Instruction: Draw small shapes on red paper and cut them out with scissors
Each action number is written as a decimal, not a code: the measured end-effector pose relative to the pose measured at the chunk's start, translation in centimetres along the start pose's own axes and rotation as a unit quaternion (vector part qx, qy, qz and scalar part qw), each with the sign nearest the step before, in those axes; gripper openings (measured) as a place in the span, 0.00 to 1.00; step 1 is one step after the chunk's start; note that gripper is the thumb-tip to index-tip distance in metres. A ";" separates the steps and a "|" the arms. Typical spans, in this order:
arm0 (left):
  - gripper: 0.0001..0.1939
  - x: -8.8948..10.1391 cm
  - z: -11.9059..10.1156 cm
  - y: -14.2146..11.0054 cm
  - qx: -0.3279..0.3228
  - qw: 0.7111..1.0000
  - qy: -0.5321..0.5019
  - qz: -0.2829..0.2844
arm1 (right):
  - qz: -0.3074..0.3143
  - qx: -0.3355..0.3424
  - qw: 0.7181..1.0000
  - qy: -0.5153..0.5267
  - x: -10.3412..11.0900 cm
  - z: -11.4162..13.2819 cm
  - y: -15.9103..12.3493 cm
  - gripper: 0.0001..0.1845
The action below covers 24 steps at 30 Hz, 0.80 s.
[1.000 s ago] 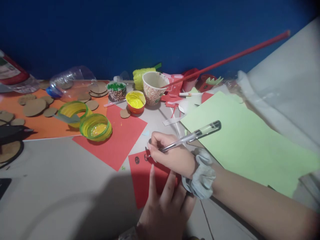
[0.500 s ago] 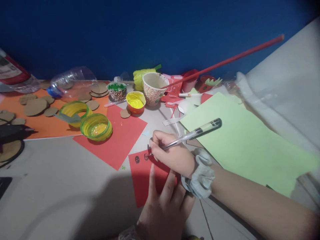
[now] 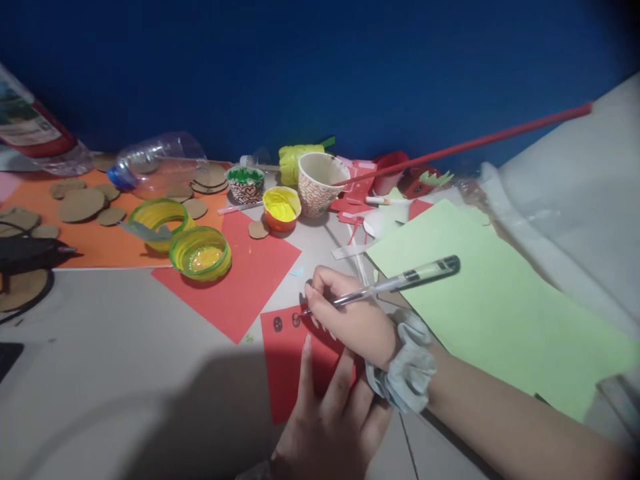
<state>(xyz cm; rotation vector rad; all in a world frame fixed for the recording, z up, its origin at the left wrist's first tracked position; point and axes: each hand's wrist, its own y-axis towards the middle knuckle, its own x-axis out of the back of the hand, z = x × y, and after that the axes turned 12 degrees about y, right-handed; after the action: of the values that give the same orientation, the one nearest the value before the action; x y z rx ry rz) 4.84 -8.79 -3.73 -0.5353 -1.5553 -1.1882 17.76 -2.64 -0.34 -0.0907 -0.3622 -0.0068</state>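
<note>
My right hand (image 3: 350, 317), with a pale scrunchie (image 3: 407, 363) round its wrist, is closed on a black pen (image 3: 390, 287). The pen's tip touches a small red sheet of paper (image 3: 283, 373) at a black oval outline (image 3: 296, 320). To the left of that outline is a darker, filled-in oval (image 3: 278, 325) with light spots. Fingers spread, my left hand (image 3: 333, 413) lies flat over the lower right part of the red sheet and holds nothing. My right hand and wrist hide the sheet's upper right part.
A larger red sheet (image 3: 240, 287) lies left, beside yellow-green rings cut from a bottle (image 3: 201, 253). Behind stand a yellow paint cup (image 3: 281, 210) and a patterned paper cup (image 3: 320, 187) with a long red stick (image 3: 475, 143). Light green paper (image 3: 480, 287) spreads right. Cardboard discs (image 3: 83, 205) lie far left.
The view has shifted slightly, so most things sit a little further right. My right hand keeps the pen at the second oval, which now shows more black lines. My left hand stays flat.
</note>
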 end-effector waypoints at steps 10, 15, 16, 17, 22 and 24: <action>0.19 -0.6 -0.3 -0.4 0.003 0.999 0.033 0.005 | 0.007 -0.006 1.000 0.005 0.0 0.1 -0.1 0.14; 0.20 -0.4 -0.1 -0.4 -0.013 0.999 0.041 0.026 | 0.003 -0.008 1.000 0.007 0.0 0.2 -0.1 0.15; 0.19 -0.4 0.0 -0.3 -0.011 0.999 0.042 0.020 | -0.001 -0.006 1.000 0.004 0.0 0.2 -0.1 0.15; 0.19 -0.3 0.0 -0.2 -0.014 0.999 0.043 0.017 | 0.000 -0.003 1.000 0.002 0.0 0.2 -0.1 0.14; 0.17 -0.2 0.2 -0.1 -0.025 0.998 0.053 0.021 | 0.016 -0.012 1.000 0.014 0.1 0.2 -0.1 0.14; 0.18 -0.3 0.0 -0.3 -0.033 0.997 0.065 0.036 | 0.012 -0.014 1.000 0.011 0.1 0.2 -0.1 0.14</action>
<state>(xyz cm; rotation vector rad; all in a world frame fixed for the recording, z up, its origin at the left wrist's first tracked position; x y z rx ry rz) 4.74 -8.83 -4.15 -0.5421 -1.3800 -1.1976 17.79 -2.74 -0.12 -0.1215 -0.3400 0.0101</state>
